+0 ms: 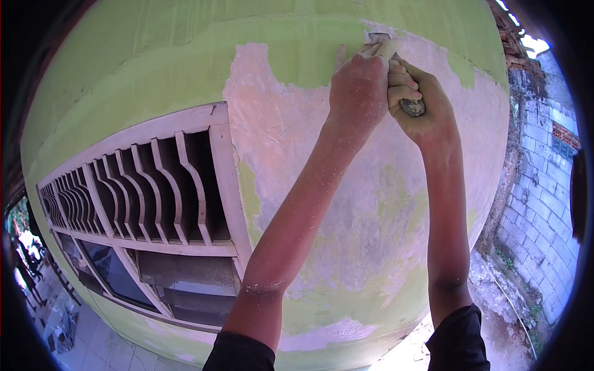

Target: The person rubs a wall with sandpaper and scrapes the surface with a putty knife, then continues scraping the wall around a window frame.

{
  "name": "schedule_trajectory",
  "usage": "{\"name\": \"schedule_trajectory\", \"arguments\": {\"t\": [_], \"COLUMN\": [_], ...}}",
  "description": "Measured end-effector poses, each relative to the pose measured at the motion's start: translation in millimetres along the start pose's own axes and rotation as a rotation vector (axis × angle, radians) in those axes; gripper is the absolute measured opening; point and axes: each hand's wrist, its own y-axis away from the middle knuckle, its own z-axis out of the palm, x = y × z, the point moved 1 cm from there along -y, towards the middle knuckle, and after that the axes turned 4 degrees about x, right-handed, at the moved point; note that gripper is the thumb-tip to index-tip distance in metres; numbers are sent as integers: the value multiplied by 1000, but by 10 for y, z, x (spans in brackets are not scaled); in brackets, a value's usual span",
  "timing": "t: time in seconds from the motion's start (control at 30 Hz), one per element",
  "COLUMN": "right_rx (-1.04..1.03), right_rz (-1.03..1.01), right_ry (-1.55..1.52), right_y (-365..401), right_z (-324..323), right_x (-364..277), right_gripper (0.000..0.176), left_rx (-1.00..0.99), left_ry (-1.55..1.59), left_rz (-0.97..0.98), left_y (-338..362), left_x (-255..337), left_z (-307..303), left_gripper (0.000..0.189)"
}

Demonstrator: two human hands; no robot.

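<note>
Both arms reach up to a green-painted wall (297, 52), where a large patch of paint is gone and pale pinkish plaster (309, 148) shows. My right hand (427, 102) is wrapped round the dark, worn handle of a scraper (413, 108), whose butt end points down toward me. Close beside it on the left, my left hand (360, 77) is closed over the upper part of the scraper, with one finger raised against the green paint. A bit of the grey blade appears above the fingers, at the upper edge of the bare patch. Pale dust speckles my left forearm.
Left of the bare patch is a window frame (219, 167) with wavy slats above and glass panes below. A grey block wall (538, 198) stands at the right, past a narrow strip of rough ground (495, 297). Tiled floor (105, 346) lies at lower left.
</note>
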Motion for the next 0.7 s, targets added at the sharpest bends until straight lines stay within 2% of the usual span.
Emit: {"name": "schedule_trajectory", "arguments": {"t": [0.03, 0.1, 0.17, 0.3, 0.43, 0.5, 0.53, 0.6, 0.63, 0.7], "right_rx": [6, 37, -43, 17, -52, -17, -13, -12, -5, -50], "right_rz": [-37, -69, 49, -65, 16, -64, -65, -45, -40, 10], "right_ry": [35, 67, 22, 98, -17, 131, 129, 27, 23, 94], "right_y": [-54, -44, -8, -129, -73, -135, -155, -126, -112, -56], "right_z": [30, -9, -30, -50, -4, -94, -56, 77, 36, -70], "right_x": [2, -23, -74, -45, -38, -1, -50, -106, -86, -56], "right_gripper": [23, 23, 23, 23, 23, 23, 23, 22, 22, 20], "left_rx": [6, -159, -133, -121, -222, -75, -78, -156, -162, 69], "left_ry": [4, -100, -46, 69, -93, 11, 13, -75, -77, -86], "left_rz": [3, -46, -59, -58, -74, -49, -52, -94, -101, 48], "left_y": [-23, -66, -1, -80, -64, 29, -24, -172, -106, 27], "left_x": [-55, -62, 32, -73, -64, -96, -115, -52, -52, 16], "left_z": [37, -9, -33, -15, -16, 23, 61, 23, 9, -42], "left_gripper": [48, 51, 52, 53, 50, 45, 45, 17, 17, 13]}}
